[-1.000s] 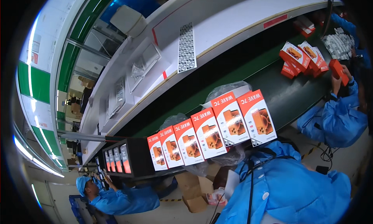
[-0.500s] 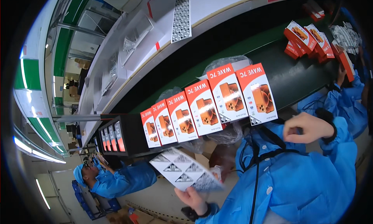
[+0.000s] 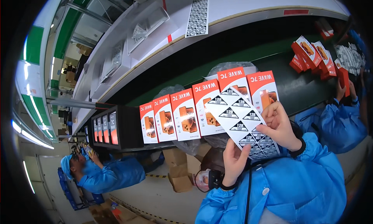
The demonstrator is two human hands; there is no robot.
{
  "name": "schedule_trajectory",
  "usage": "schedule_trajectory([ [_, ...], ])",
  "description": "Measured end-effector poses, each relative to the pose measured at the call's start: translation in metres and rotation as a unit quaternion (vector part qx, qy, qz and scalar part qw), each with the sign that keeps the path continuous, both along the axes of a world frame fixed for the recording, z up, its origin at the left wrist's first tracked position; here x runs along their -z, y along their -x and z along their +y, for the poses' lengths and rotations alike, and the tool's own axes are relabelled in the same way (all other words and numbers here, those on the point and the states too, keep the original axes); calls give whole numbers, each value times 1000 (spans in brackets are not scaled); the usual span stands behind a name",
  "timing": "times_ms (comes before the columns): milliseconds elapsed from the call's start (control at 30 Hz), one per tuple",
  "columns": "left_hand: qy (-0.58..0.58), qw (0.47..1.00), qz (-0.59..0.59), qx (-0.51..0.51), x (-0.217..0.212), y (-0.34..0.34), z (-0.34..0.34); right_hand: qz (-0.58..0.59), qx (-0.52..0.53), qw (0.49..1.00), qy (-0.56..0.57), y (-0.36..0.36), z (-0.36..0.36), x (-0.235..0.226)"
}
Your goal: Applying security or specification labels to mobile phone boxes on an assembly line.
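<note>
Sticker sheet (image 3: 241,125) of triangle labels is pinched at its lower edge by the left hand (image 3: 234,162) and steadied by the right hand (image 3: 278,125), raised over orange boxes (image 3: 185,114) for peeling.

White paper label sheet (image 3: 243,123) printed with rows of black triangles; flat orange-red-and-white cardboard boxes (image 3: 185,114) bearing brown product pictures; dark green conveyor belt (image 3: 299,88); bright blue coat sleeves (image 3: 307,181).

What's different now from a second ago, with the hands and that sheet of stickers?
Both hands have come up into view. The left hand has lifted the sticker sheet from low down to in front of the boxes, and the right hand has moved in to grip its right edge. The row of boxes on the belt has kept its order.
</note>
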State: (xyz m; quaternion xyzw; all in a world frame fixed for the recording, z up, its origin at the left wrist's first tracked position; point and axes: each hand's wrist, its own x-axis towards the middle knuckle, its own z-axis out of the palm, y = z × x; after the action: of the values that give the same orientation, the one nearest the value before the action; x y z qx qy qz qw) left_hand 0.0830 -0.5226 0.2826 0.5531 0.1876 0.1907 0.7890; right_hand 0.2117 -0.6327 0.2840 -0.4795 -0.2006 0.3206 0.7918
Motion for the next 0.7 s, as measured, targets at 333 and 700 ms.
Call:
schedule_trajectory([
  [333,-59,996,30,-67,0,40,98,-530,45,830,166,39,86,-5],
  [700,-248,962,102,-44,14,77,149,-462,-21,858,224,77,134,-12],
])
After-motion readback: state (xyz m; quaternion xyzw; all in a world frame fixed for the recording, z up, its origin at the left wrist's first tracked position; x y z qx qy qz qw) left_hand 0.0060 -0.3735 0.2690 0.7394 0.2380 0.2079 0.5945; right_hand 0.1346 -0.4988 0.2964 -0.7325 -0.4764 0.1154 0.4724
